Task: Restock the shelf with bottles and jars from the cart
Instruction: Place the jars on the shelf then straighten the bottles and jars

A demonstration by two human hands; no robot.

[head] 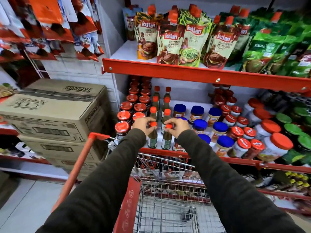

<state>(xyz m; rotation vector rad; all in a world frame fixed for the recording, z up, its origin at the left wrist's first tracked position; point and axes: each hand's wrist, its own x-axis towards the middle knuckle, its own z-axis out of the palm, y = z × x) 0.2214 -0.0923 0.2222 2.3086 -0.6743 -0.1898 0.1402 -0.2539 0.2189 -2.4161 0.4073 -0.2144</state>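
Head view: left hand (145,124) clamps the orange cap of a slim dark-green glass bottle (152,137); right hand (177,126) clamps the cap of a second matching bottle (166,139). Both bottles stand upright at the front of the red-edged white middle shelf (165,153), side by side, slightly apart. Behind them runs a double row of the same orange-capped bottles (167,104). Red-lidded dark jars (125,115) crowd the left; blue-lidded tan jars (219,132) sit just right. Red-lidded white jars (242,147) lie farther right. Upper shelf holds standing sauce pouches (170,46). Wire cart with red handle (168,194) sits below the arms, against the shelf edge. Stacked brown cardboard boxes (55,111) block the left aisle. Grey tile floor (28,199) open at lower left.
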